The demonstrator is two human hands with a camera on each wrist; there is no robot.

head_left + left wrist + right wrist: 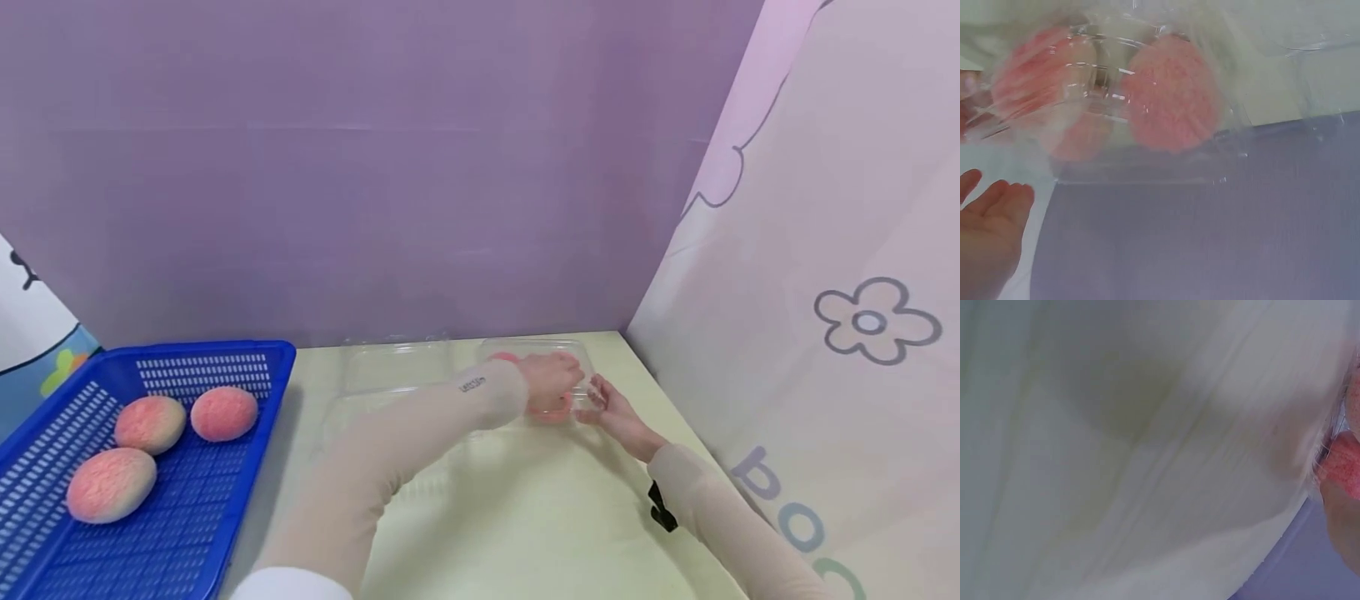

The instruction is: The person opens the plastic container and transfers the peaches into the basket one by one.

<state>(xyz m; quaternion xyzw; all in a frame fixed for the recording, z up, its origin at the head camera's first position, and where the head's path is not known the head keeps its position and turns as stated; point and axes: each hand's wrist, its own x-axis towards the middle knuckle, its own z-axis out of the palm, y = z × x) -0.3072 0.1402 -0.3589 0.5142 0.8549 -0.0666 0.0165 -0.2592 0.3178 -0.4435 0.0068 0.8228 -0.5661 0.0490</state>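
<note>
My left hand reaches over a clear plastic box that holds several fuzzy pink-and-cream peaches. Its fingers bend down among them, with one peach showing just below the hand; I cannot tell whether they grip it. At the box's right side is my right hand, palm turned towards the box and fingers loosely spread, fingertips right at the edge. The left wrist view shows the plastic box close up, with a hand beside it. In the right wrist view a fingertip overlaps a red peach.
A blue basket with three peaches stands at the left. Between basket and box lie clear plastic trays or lids on the pale yellow table. A purple wall rises behind, a patterned sheet at the right.
</note>
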